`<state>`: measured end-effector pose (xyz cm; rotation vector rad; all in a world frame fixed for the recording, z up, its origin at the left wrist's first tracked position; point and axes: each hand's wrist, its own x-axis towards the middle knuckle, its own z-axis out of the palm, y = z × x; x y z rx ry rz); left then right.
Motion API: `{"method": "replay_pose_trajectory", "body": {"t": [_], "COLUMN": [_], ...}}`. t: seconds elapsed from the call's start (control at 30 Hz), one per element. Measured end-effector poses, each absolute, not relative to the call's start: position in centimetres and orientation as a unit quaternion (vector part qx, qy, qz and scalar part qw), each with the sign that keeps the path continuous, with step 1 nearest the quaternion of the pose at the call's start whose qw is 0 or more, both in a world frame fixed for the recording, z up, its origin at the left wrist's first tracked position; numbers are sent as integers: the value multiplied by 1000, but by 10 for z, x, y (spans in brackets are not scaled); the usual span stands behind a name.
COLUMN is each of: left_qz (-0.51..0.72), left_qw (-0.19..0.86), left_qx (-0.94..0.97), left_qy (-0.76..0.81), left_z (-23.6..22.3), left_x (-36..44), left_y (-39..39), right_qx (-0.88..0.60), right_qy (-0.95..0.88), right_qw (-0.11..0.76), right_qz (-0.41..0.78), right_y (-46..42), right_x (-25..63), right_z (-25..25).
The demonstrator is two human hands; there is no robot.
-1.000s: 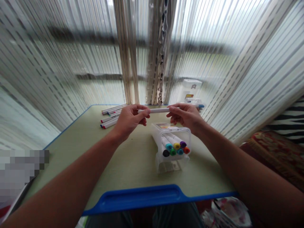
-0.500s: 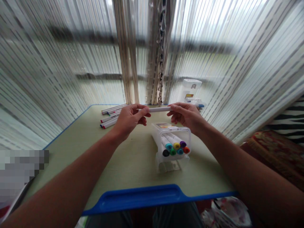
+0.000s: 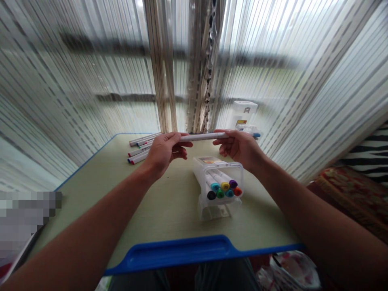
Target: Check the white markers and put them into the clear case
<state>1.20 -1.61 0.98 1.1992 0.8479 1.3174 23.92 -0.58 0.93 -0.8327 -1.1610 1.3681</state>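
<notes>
A white marker (image 3: pixel 201 137) is stretched level between my two hands above the far part of the table. My left hand (image 3: pixel 165 151) pinches its left end between thumb and fingers. At the other end, my right hand (image 3: pixel 238 146) grips it, its thumb along the barrel and the end hidden. Just below lies a clear plastic case (image 3: pixel 198 171), its open end facing me. Several markers with coloured ends sit inside, among them a yellow one (image 3: pixel 225 186) and a black one (image 3: pixel 211 195). Left of my left hand, several loose white markers (image 3: pixel 139 152) lie on the tabletop.
The pale green table (image 3: pixel 169 210) has a blue edge with a pen tray (image 3: pixel 182 249) at the front. Behind the right hand stands another clear container (image 3: pixel 245 109). A string curtain (image 3: pixel 121 72) hangs past the table's far edge. A plastic bag (image 3: pixel 295 268) lies below at right.
The marker now shows more of its length between my hands and sits slightly higher. My right hand has shifted a little to the right along it. The case and loose markers have stayed put.
</notes>
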Motion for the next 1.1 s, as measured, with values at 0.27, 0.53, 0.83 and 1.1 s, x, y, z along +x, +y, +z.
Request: {"method": "replay_pose_trajectory", "body": {"t": [0.27, 0.53, 0.83, 1.1], "left_qz": [564, 564, 557, 552], "left_qw": [570, 573, 548, 504], "left_qx": [479, 477, 511, 560], "left_qy": [359, 354, 359, 357], "left_z": [11, 12, 8, 2], "left_x": [12, 12, 11, 8], "left_y": [-16, -16, -16, -13], "right_qx": [-349, -354, -356, -339], "right_qy": [-475, -464, -471, -530], "right_qw": [550, 551, 554, 555], "right_qz": [592, 596, 587, 544], "right_y": [-7, -7, -7, -3], "right_x": [239, 238, 237, 238], "right_z": [13, 14, 13, 3]}}
